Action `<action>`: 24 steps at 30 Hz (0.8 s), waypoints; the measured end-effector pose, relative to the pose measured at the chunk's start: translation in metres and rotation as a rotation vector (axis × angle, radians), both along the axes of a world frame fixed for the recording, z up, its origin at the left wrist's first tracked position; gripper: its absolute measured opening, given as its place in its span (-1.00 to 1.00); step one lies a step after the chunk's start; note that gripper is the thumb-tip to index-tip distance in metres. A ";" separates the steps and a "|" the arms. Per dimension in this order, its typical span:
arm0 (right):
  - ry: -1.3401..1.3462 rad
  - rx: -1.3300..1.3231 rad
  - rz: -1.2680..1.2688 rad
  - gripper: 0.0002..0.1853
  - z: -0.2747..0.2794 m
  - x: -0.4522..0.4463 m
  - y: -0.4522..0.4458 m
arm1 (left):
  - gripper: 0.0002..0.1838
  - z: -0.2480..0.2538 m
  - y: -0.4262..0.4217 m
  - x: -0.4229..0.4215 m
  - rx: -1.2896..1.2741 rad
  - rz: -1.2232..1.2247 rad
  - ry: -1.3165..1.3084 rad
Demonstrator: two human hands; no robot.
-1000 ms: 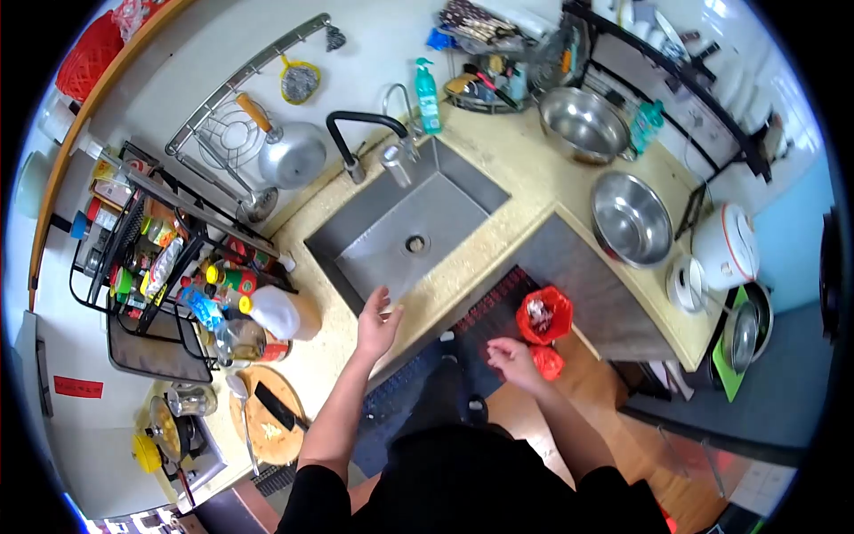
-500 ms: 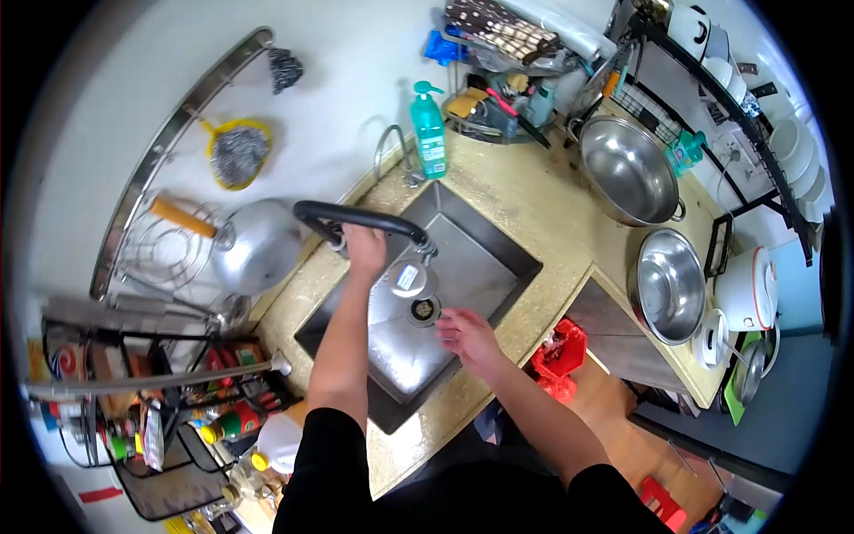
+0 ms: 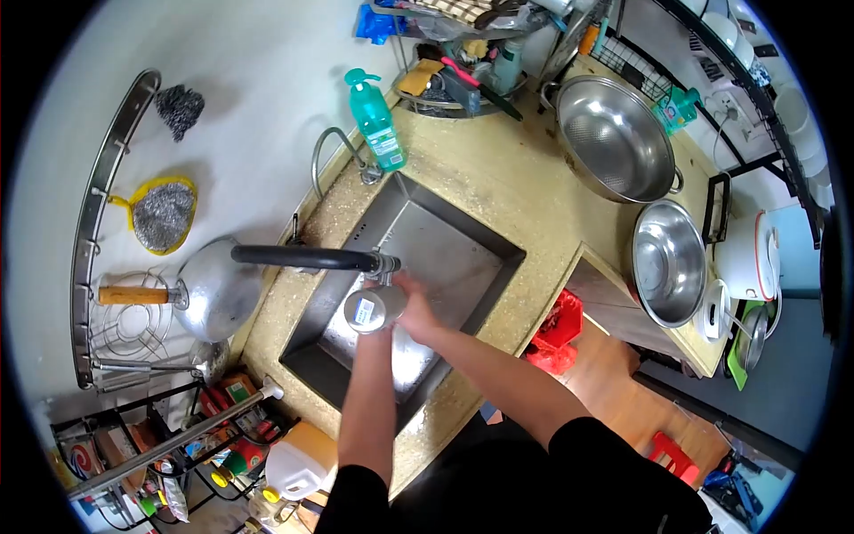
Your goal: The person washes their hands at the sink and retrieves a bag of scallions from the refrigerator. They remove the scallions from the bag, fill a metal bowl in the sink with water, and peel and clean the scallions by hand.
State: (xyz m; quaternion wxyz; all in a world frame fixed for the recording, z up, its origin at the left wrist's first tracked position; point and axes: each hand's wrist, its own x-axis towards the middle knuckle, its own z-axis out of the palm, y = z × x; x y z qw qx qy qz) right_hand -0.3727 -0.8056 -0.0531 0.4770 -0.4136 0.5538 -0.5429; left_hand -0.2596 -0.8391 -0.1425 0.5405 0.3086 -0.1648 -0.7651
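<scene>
Left hand (image 3: 377, 335) now at 6 o'clock of tap head (image 3: 374, 310), right hand (image 3: 414, 308) at 3, both moved in; work apparently shifts underneath. Grips hidden, can't tell.

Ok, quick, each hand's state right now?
Left hand: mostly hidden behind the faucet head; grip can't be told.
Right hand: partly hidden too; can't tell whether it holds anything.

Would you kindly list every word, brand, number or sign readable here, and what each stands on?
No text can be read for certain.
Teal plastic pump bottle: pale label, print too small.
Round silver tap head: pale sticker, too blurred.
Colourful packets at lower left: printing too small and blurred.
</scene>
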 end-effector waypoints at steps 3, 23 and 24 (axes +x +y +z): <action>0.513 -0.127 0.071 -0.68 -0.014 -0.021 -0.022 | -0.61 0.046 0.033 -0.064 0.277 0.051 0.088; 0.024 0.198 -0.001 -0.36 -0.057 0.011 0.012 | -0.46 0.054 0.043 -0.034 -0.377 -0.496 -1.497; -0.069 0.315 0.010 -0.41 -0.053 -0.001 0.002 | -0.46 0.058 0.047 -0.035 -0.424 -0.572 -1.614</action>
